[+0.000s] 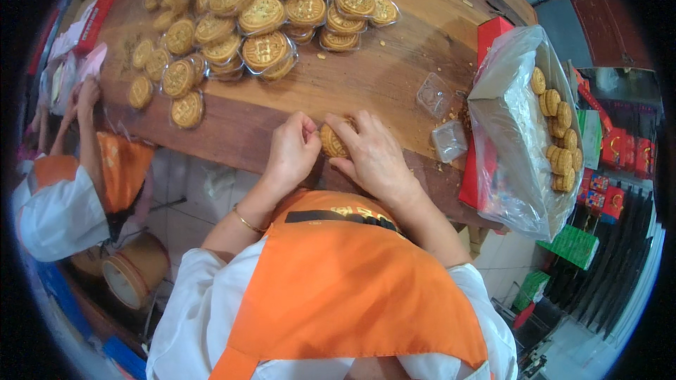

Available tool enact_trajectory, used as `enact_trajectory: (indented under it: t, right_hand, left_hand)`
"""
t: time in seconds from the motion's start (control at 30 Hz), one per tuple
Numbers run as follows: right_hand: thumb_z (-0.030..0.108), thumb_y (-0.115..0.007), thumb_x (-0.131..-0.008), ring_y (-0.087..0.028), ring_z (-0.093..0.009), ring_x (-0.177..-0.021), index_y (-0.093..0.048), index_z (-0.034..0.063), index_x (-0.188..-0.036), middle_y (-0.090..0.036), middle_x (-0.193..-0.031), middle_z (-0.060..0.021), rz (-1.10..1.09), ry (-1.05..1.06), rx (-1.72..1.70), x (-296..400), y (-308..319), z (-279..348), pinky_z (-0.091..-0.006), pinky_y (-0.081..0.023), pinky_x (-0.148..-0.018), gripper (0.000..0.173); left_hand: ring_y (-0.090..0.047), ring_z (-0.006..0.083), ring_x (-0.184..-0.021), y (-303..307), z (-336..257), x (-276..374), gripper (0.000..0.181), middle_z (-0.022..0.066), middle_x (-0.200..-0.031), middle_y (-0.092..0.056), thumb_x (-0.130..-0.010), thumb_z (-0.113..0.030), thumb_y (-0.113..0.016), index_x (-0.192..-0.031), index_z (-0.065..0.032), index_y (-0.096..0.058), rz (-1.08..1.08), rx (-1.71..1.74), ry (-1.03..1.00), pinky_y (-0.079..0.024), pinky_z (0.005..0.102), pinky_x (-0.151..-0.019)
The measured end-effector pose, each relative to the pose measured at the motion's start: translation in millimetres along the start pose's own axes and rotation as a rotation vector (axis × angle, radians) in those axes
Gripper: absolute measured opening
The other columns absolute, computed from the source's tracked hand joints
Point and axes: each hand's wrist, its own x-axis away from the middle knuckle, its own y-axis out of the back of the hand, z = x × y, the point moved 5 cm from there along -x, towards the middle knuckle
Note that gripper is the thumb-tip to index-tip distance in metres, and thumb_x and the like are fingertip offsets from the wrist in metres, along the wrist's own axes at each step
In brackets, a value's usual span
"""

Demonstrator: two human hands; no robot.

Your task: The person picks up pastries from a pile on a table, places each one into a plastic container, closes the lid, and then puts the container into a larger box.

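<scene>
At the front edge of the wooden table, a round patterned pastry lies between my two hands. My right hand curves over it, with fingers on its top and right side. My left hand is at the pastry's left, its thumb and fingertips pinched together; whether something thin is between them cannot be seen. Beyond my hands, many similar pastries in clear plastic trays are piled in overlapping stacks. To the right lie two clear plastic trays, one farther back and one nearer, among crumbs.
A red box lined with clear plastic stands at the table's right end, holding stacked unwrapped pastries. At the left, a co-worker's hands are at the table's edge. A round container stands below left.
</scene>
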Motion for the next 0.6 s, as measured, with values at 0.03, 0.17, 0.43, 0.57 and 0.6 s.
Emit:
enact_trajectory:
  t: [0.03,0.17,0.43,0.57,0.6]
  right_hand:
    - [0.018,-0.080,-0.079,-0.056,-0.038,-0.112,-0.058,0.0113,-0.137,-0.056,-0.118,-0.0184,0.004,0.001,0.003,-0.2,1.1,-0.1,-0.0458,-0.050,-0.095,0.063]
    - [0.019,-0.079,-0.082,-0.056,-0.039,-0.114,-0.060,0.0108,-0.135,-0.058,-0.117,-0.0188,-0.047,0.024,-0.154,-1.2,-3.3,-14.7,-0.0457,-0.049,-0.098,0.057]
    - [0.023,-0.081,-0.082,-0.055,-0.038,-0.113,-0.063,0.0105,-0.124,-0.059,-0.117,-0.0171,-0.015,-0.120,-0.157,-11.8,-15.1,-33.4,-0.0464,-0.046,-0.099,0.048]
    - [0.026,-0.085,-0.078,-0.055,-0.037,-0.112,-0.063,0.0065,-0.120,-0.059,-0.117,-0.0172,-0.007,-0.129,-0.146,-14.1,-19.1,-41.9,-0.0463,-0.046,-0.099,0.051]
    - [0.027,-0.086,-0.077,-0.055,-0.037,-0.112,-0.063,0.0055,-0.119,-0.060,-0.116,-0.0174,-0.003,-0.132,-0.145,-16.4,-19.0,-44.1,-0.0461,-0.046,-0.099,0.052]
  left_hand:
    - [-0.068,0.0356,-0.070,0.0,-0.5,0.0,0.010,0.0188,-0.074,-0.066,-0.085,-0.004,-0.066,-0.090,0.0007,-0.058,0.002,0.016,0.024,-0.054,0.0430,-0.066]
    - [-0.067,0.0350,-0.070,-1.3,-6.2,1.7,0.011,0.0182,-0.075,-0.065,-0.085,-0.003,-0.065,-0.091,0.0001,-0.057,-0.024,-0.082,-0.047,-0.053,0.0425,-0.065]
    - [-0.068,0.0355,-0.072,-7.1,-17.5,4.4,0.011,0.0183,-0.077,-0.065,-0.085,-0.004,-0.066,-0.091,0.0003,-0.057,-0.042,-0.270,-0.152,-0.053,0.0440,-0.067]
    - [-0.067,0.0363,-0.072,-7.6,-14.3,5.0,0.014,0.0179,-0.077,-0.064,-0.085,-0.005,-0.067,-0.092,0.0000,-0.056,-0.031,-0.248,-0.136,-0.053,0.0447,-0.066]
    - [-0.068,0.0358,-0.075,-3.4,-18.2,4.0,0.015,0.0181,-0.080,-0.065,-0.085,-0.006,-0.067,-0.094,-0.0002,-0.056,0.006,-0.229,-0.107,-0.053,0.0446,-0.068]
